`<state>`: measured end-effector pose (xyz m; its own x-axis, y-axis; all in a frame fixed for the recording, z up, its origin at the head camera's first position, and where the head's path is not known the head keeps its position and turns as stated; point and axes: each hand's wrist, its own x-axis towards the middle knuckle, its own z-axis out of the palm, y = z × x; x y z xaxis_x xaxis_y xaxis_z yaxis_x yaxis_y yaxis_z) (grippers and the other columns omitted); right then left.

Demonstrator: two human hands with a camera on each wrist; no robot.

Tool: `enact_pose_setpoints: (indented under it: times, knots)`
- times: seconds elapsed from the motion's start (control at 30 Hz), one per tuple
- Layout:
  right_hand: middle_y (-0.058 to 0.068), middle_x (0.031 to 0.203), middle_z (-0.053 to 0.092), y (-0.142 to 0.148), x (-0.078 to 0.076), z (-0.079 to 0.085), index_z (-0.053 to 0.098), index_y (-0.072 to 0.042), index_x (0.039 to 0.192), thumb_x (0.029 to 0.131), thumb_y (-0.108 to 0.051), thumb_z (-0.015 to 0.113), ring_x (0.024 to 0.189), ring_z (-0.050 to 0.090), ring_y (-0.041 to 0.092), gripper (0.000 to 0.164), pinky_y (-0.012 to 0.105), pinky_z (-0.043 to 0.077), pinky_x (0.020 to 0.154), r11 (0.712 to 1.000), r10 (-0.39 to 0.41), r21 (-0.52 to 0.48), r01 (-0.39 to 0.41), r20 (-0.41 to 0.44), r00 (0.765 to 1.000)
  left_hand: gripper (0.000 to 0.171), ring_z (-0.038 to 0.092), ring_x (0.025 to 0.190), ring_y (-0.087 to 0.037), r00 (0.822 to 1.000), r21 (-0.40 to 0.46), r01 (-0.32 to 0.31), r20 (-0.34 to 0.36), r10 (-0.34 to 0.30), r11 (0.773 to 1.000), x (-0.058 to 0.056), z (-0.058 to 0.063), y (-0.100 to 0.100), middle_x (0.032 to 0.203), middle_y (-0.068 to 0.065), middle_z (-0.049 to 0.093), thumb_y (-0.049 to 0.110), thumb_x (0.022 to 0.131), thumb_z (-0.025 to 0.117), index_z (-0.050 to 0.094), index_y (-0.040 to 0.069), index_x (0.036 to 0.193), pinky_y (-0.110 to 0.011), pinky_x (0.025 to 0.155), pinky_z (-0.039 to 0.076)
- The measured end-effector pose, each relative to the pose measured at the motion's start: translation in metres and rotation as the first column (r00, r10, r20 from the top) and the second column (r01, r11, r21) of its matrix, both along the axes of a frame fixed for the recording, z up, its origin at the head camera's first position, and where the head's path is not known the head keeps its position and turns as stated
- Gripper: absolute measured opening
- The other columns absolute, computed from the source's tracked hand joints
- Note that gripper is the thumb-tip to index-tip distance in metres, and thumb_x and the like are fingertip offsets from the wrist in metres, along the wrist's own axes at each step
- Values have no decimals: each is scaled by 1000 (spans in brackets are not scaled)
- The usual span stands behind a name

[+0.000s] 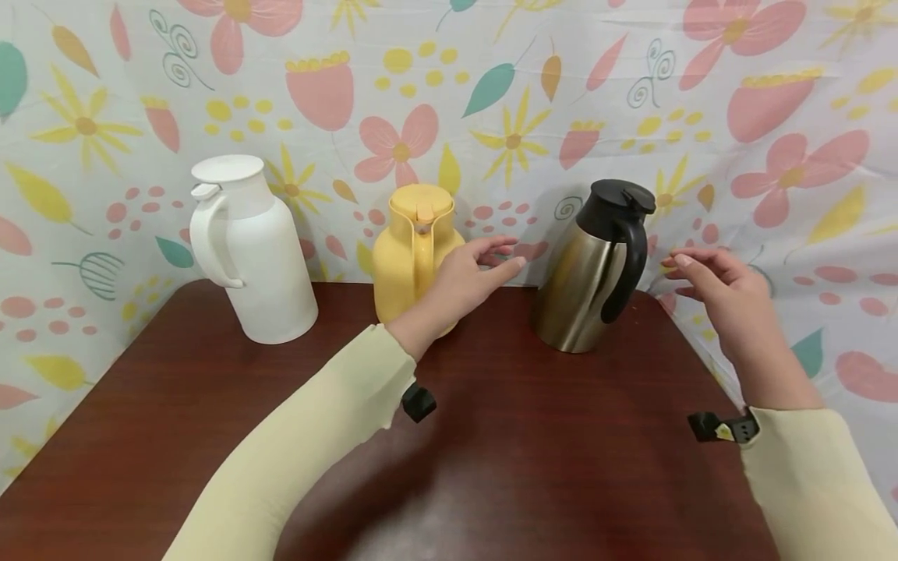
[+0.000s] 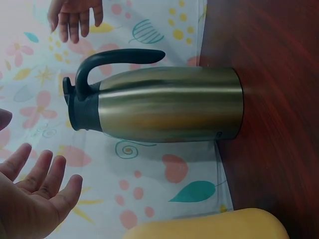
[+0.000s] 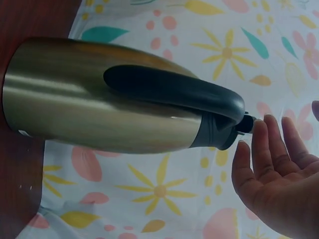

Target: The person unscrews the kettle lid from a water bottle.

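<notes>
A steel thermos jug [image 1: 577, 284] with a black lid and black handle [image 1: 627, 269] stands upright at the back right of the table. To its left, my left hand [image 1: 477, 273] reaches out in front of the yellow jug, fingers loosely extended and holding nothing. On the other side my right hand [image 1: 722, 292] is raised beside the handle, its fingers slightly bent and apart from the jug. The left wrist view shows the steel jug [image 2: 169, 104] with a gap between it and the left hand [image 2: 35, 199]. In the right wrist view the right hand [image 3: 279, 174] appears near the lid.
A yellow thermos jug [image 1: 393, 265] stands behind my left forearm, partly covered by it. Farther left is a white thermos jug [image 1: 270, 265]. The dark wooden table [image 1: 533, 452] runs back to a flower-patterned cloth [image 1: 491, 70].
</notes>
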<state>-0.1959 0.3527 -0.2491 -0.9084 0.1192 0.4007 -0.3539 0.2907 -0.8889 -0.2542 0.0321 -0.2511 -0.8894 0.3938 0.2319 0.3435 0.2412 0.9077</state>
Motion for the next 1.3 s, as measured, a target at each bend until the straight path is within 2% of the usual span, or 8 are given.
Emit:
enact_pose_setpoints:
  times: [0.3, 0.47, 0.57, 0.8, 0.97, 1.07, 1.2, 1.3]
  knots:
    - [-30, 90, 69, 10, -12, 10, 67, -32, 101, 103, -18, 58, 82, 63, -12, 17, 3, 49, 70, 994, -103, 41, 101, 56, 993, 51, 59, 132, -22, 998, -20, 35, 58, -34, 999, -21, 8, 18, 148, -4, 59, 36, 101, 62, 55, 19, 149, -35, 104, 51]
    - [-35, 92, 60, 19, -23, 11, 59, -36, 103, 104, -28, 56, 83, 58, -15, 8, 3, 48, 68, 969, -198, 177, 172, 145, 969, 54, 56, 136, -25, 993, -22, 54, 108, -52, 998, -34, 6, 29, 149, -10, 56, 35, 102, 60, 50, 17, 152, -39, 110, 48]
    - [-35, 93, 57, 25, -31, 9, 56, -37, 104, 105, -32, 54, 84, 56, -15, 6, 4, 48, 67, 962, -207, 217, 166, 186, 960, 55, 54, 138, -26, 993, -14, 50, 111, -48, 999, -42, 0, 35, 150, -12, 55, 35, 102, 60, 50, 16, 152, -40, 114, 45]
    - [-33, 99, 50, 41, -50, -4, 50, -41, 111, 107, -35, 48, 90, 52, -17, 8, 5, 48, 70, 974, -114, 220, 54, 271, 956, 56, 53, 140, -26, 988, 64, 17, 153, -26, 998, -54, -16, 53, 150, -13, 56, 33, 100, 63, 51, 15, 152, -41, 118, 42]
    - [-26, 112, 51, 47, -64, -20, 49, -32, 130, 107, -28, 50, 99, 52, -13, 23, 7, 50, 74, 999, 51, -4, -52, 264, 963, 61, 47, 147, -24, 977, 158, 21, 205, -53, 987, -60, -28, 64, 157, -12, 51, 28, 101, 63, 43, 14, 157, -40, 121, 40]
    - [-15, 138, 49, 48, -71, -29, 39, -26, 153, 107, -26, 52, 127, 47, -1, 47, 6, 49, 77, 987, 128, -128, -97, 268, 955, 65, 42, 151, -21, 974, 175, 57, 205, -93, 983, -63, -35, 69, 159, -9, 49, 25, 103, 61, 33, 13, 161, -38, 122, 39]
    - [-4, 174, 9, 51, -81, -43, 6, -22, 167, 108, -32, 49, 158, 11, 6, 73, 13, 45, 104, 979, 181, -146, -140, 322, 929, 69, 32, 157, -20, 969, 163, 100, 208, -133, 982, -64, -44, 76, 165, -6, 40, 24, 105, 58, 24, 12, 164, -38, 125, 34]
    - [-4, 175, -11, 52, -88, -54, -4, -23, 166, 109, -31, 47, 153, 20, -3, 77, 14, 42, 108, 960, 262, -185, -211, 319, 911, 69, 26, 159, -20, 972, 104, 95, 206, -115, 990, -66, -51, 83, 170, -4, 30, 27, 106, 57, 22, 13, 164, -39, 127, 30]
